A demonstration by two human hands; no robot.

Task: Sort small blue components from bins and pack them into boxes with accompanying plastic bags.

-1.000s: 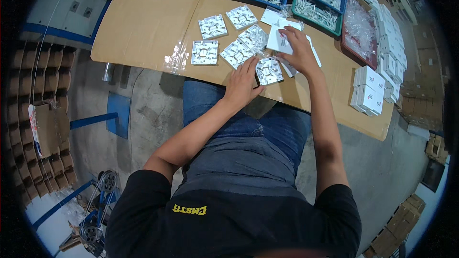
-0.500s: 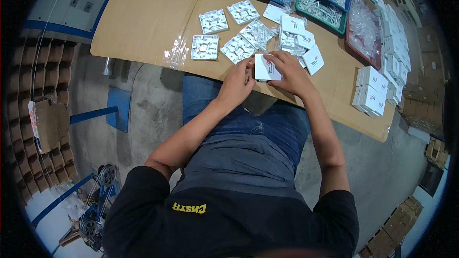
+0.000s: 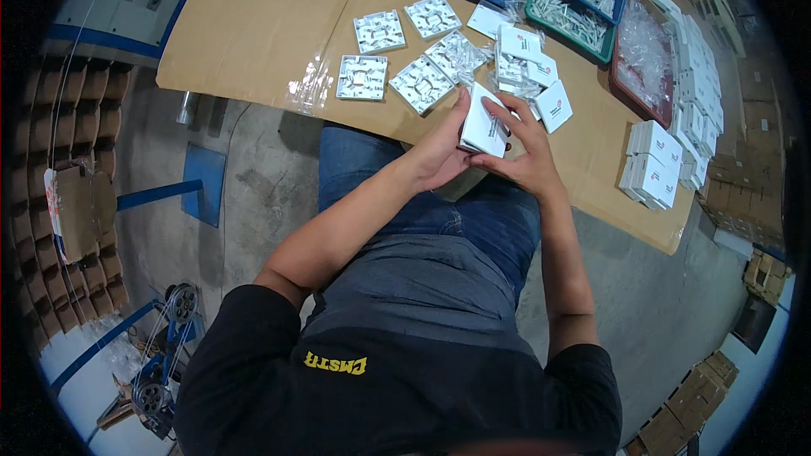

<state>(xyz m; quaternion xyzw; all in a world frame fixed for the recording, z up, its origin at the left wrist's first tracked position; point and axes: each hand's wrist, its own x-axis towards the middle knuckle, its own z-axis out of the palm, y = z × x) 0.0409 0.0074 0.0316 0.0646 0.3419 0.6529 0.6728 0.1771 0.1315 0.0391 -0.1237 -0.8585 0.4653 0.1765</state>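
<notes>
Between my two hands, at the table's near edge, is a square white plastic box [image 3: 484,125] with small printing on its face, tilted up on one side. My left hand [image 3: 442,150] grips its left side, thumb along the edge. Fingers of my right hand [image 3: 528,149] curl over its right side, with the thumb at the lower edge. Just beyond lie several open white box bases [image 3: 363,78] with moulded insides. A clear plastic bag [image 3: 463,57] rests on one of them. Right of these is a loose pile of white printed covers [image 3: 553,106].
Blue and green trays [image 3: 564,27] of small white plastic parts stand at the back. A red tray [image 3: 640,59] holds clear bags. Stacked white boxes [image 3: 655,165] line the right side. The cardboard-covered table [image 3: 253,42] ends just before my lap.
The white box has been lifted and tilted up from near the table edge, moving slightly right. My left hand has shifted right and turned to grip its side.
</notes>
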